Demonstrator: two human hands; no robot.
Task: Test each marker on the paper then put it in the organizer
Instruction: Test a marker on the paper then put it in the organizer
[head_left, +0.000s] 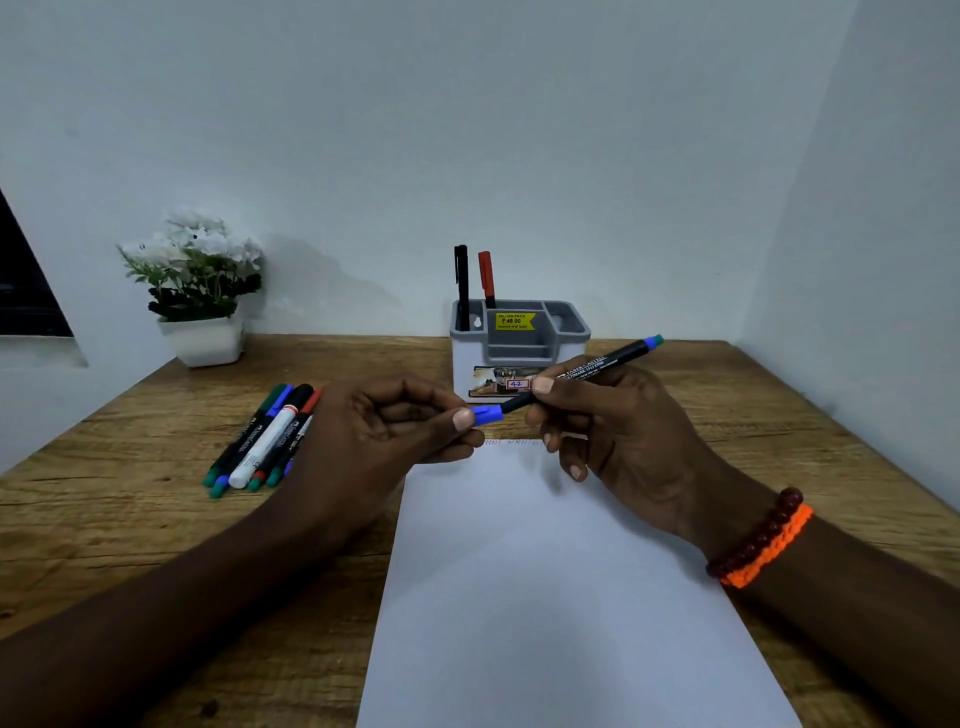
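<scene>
Black-barrelled marker with a blue cap sits in the air between both hands, above the far end of the white sheet of paper, slanting up toward the right. I see my right hand with its fingers curled around the middle of the barrel, thumb on top. My left hand pinches the blue cap between thumb and forefinger; the cap is on the marker's lower end, and I cannot tell whether it is fully seated. The marker's upper end shows a blue and green tip just right of the grey and white plastic desk organizer.

That organizer stands at the back of the wooden table, beyond the paper. In its rear left compartment a black pen and a red-capped marker stand upright, side by side. A yellow price sticker is inside it.

Faint scribbles mark the paper's far edge, partly hidden by my hands.

Left of the paper lies a bundle of loose markers, touching one another, with green, blue, red and black caps and one white barrel among them.

A white-flowered plant in a white pot stands at the back left. Red bead and orange bracelets circle my right wrist.
</scene>
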